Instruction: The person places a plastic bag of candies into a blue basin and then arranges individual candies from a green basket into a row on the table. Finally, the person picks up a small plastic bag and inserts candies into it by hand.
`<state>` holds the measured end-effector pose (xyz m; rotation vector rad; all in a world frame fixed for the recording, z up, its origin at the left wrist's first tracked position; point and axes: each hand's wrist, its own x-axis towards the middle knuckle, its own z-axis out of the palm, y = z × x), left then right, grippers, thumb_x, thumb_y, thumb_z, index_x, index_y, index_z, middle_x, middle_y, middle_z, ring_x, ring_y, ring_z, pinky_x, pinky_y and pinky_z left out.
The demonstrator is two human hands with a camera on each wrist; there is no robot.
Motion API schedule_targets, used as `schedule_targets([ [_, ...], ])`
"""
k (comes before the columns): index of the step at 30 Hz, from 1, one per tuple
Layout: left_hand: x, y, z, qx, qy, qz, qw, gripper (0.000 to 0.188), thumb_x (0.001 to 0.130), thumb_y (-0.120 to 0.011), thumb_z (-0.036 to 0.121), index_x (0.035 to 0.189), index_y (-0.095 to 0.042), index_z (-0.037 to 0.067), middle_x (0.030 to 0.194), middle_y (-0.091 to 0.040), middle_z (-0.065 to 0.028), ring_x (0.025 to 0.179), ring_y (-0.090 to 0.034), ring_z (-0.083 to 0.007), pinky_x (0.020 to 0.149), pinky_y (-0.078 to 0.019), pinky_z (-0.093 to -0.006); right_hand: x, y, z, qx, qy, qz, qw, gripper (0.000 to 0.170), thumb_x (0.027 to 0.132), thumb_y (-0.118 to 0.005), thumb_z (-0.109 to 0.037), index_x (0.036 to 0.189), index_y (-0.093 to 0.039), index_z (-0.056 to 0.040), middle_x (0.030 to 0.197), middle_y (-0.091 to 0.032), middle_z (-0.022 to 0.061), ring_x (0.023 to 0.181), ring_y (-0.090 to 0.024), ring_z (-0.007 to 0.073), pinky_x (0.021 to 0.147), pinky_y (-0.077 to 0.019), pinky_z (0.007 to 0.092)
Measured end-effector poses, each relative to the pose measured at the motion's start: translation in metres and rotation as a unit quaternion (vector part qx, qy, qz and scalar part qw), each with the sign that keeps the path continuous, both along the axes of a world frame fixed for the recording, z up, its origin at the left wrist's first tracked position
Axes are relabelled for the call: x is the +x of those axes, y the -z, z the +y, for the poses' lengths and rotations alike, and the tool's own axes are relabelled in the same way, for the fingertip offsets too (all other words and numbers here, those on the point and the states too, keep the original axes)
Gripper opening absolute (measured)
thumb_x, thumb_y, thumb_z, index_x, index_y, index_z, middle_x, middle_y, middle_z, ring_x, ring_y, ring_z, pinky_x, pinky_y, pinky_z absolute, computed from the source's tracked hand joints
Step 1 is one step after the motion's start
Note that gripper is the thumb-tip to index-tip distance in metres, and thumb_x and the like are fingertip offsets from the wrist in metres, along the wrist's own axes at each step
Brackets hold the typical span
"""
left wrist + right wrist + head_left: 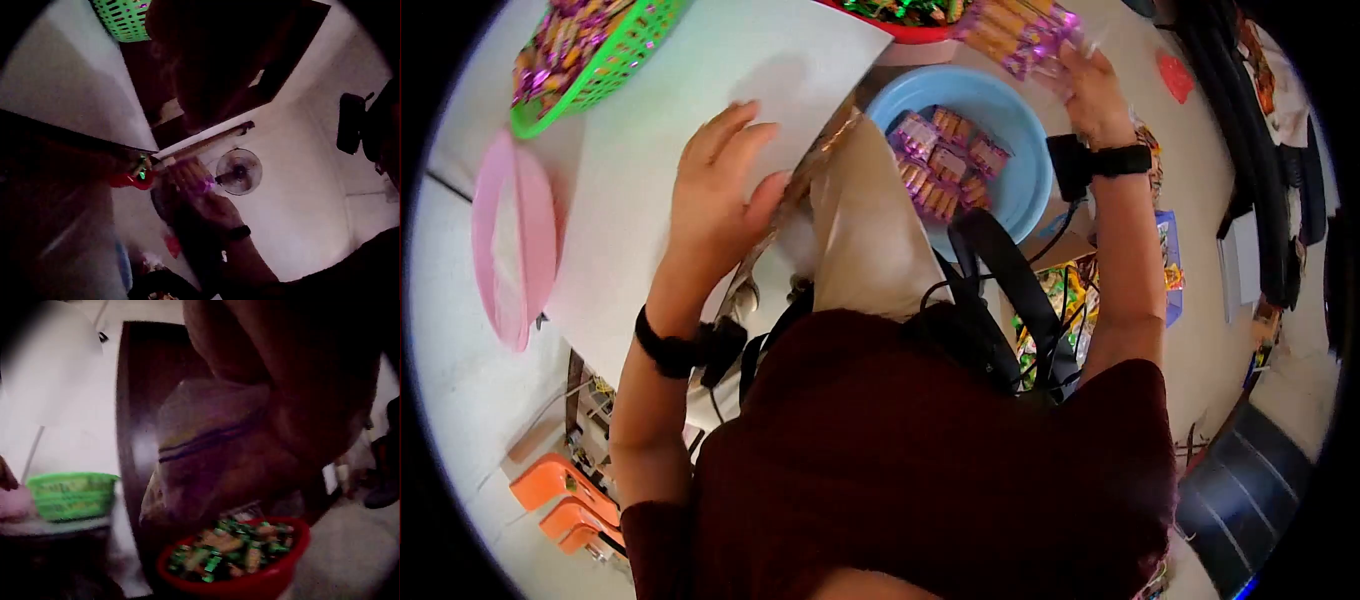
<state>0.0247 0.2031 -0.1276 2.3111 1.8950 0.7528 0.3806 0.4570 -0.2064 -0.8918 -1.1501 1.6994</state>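
While left grip wide, right grip closed on snack packet.

My left hand hung out in front of me with its back turned upward, the fingers slightly bent and loosely parted, the thumb held away from them. My left forearm angled forward from a bent elbow, the wrist in front of it about in line with the hand. My right hand reached farther out, its fingers curled in a pinch. Behind it my right forearm stretched forward, nearly straight through the wrist. Both arms were bare below my short sleeves, and my hands stood well apart, to either side of my torso.
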Motion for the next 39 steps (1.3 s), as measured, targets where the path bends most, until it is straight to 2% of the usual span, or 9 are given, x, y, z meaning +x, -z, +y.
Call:
schedule_targets([
  [4,0.004,0.039,0.006,-0.093,-0.061,0.045,0.993,0.068,0.072,-0.074,0.013,0.134,-0.048,0.006,0.145,-0.041,-0.0192,0.135,-0.037,-0.0374,0.110,-0.0302,-0.0497,0.074,0.062,0.027,-0.090,0.100,-0.136,0.982,0.025,0.095,-0.058,-0.018,0.116,-0.058,-0.0055,0.109,-0.063,0.0079,0.099,-0.063,0.0289,0.088,-0.0543,0.0492],
  [6,0.001,0.044,0.012,-0.128,-0.089,0.108,0.982,0.074,0.070,-0.077,0.018,0.137,-0.046,0.008,0.149,-0.036,-0.0179,0.139,-0.032,-0.0373,0.110,-0.0242,-0.0562,0.080,0.097,0.033,0.108,-0.048,-0.483,0.867,0.027,0.094,-0.059,-0.022,0.116,-0.059,-0.0059,0.108,-0.064,0.0094,0.099,-0.063,0.0289,0.088,-0.0533,0.0468],
  [14,0.003,0.045,0.021,-0.148,-0.093,0.115,0.978,0.077,0.068,-0.077,0.022,0.136,-0.046,0.007,0.151,-0.032,-0.0208,0.141,-0.028,-0.0401,0.111,-0.0193,-0.0585,0.074,0.245,-0.014,0.057,-0.188,-0.596,0.778,0.034,0.088,-0.065,-0.032,0.112,-0.066,-0.0087,0.108,-0.069,0.0131,0.101,-0.065,0.0271,0.086,-0.0506,0.0378],
  [18,0.001,0.049,0.022,-0.155,-0.095,0.124,0.976,0.073,0.068,-0.075,0.023,0.134,-0.047,0.005,0.151,-0.031,-0.0247,0.141,-0.028,-0.0427,0.112,-0.0184,-0.0582,0.065,0.323,-0.019,0.064,-0.319,-0.692,0.644,0.034,0.088,-0.062,-0.034,0.112,-0.066,-0.0102,0.110,-0.069,0.0101,0.102,-0.065,0.0262,0.088,-0.0508,0.0356],
  [20,0.000,0.048,0.021,-0.166,-0.095,0.125,0.974,0.072,0.069,-0.075,0.023,0.134,-0.047,0.005,0.151,-0.031,-0.0262,0.140,-0.028,-0.0442,0.112,-0.0189,-0.0585,0.077,0.386,-0.024,-0.238,-0.157,-0.443,0.850,0.031,0.085,-0.064,-0.031,0.109,-0.067,-0.0112,0.112,-0.068,0.0097,0.103,-0.064,0.0262,0.087,-0.0511,0.0350],
  [23,0.000,0.048,0.022,-0.163,-0.089,0.123,0.975,0.071,0.070,-0.074,0.023,0.134,-0.046,0.005,0.149,-0.032,-0.0281,0.139,-0.029,-0.0462,0.111,-0.0198,-0.0594,0.038,0.348,-0.025,0.122,-0.323,-0.720,0.602,0.029,0.085,-0.062,-0.030,0.108,-0.067,-0.0116,0.113,-0.067,0.0109,0.103,-0.064,0.0279,0.087,-0.0516,0.0365],
  [28,-0.001,0.051,0.022,-0.158,-0.083,0.134,0.975,0.070,0.074,-0.073,0.025,0.134,-0.043,0.004,0.147,-0.032,-0.0317,0.137,-0.030,-0.0498,0.109,-0.0216,-0.0614,0.002,0.282,-0.002,0.079,-0.222,-0.699,0.675,0.036,0.092,-0.048,-0.037,0.109,-0.068,-0.0130,0.108,-0.069,0.0131,0.102,-0.065,0.0292,0.085,-0.0525,0.0423],
  [31,-0.002,0.048,0.024,-0.172,-0.080,0.141,0.972,0.070,0.075,-0.072,0.025,0.134,-0.041,0.004,0.146,-0.031,-0.0333,0.136,-0.030,-0.0514,0.109,-0.0222,-0.0622,0.034,0.363,0.005,0.099,-0.161,-0.662,0.726,0.029,0.084,-0.062,-0.032,0.107,-0.068,-0.0147,0.104,-0.069,0.0153,0.099,-0.065,0.0337,0.086,-0.0511,0.0436],
  [39,-0.003,0.048,0.020,-0.193,-0.080,0.127,0.970,0.074,0.074,-0.071,0.026,0.136,-0.037,0.007,0.147,-0.028,-0.0349,0.134,-0.029,-0.0555,0.107,-0.0221,-0.0657,0.021,0.446,0.022,0.069,-0.294,-0.765,0.568,0.041,0.085,-0.062,-0.031,0.120,-0.059,-0.0098,0.125,-0.061,0.0165,0.102,-0.064,0.0345,0.090,-0.0508,0.0417],
])
